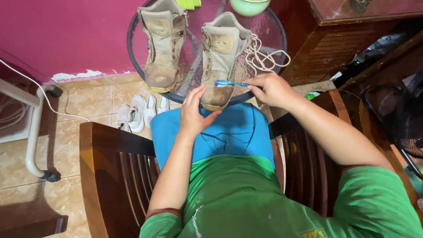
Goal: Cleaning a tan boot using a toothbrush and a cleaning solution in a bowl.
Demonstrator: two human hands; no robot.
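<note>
Head view looks down on a seated person cleaning a pair of tan boots on a round glass table (132, 57). Their right hand (273, 89) is closed around the handle of a blue toothbrush (231, 83), whose bristle end lies across the toe of the right boot (220, 61). The left hand (194, 112) is loosely open, fingers curved, steadying that boot's toe at the table edge above the person's blue lap. By my judgement the scrubbing is in its early or middle part: the toe under the brush looks brown and grimy, and the left boot (161, 44), standing just beside it, shows a similarly dirty toe. White laces (264, 57) lie loose on the glass beside the right boot.
</note>
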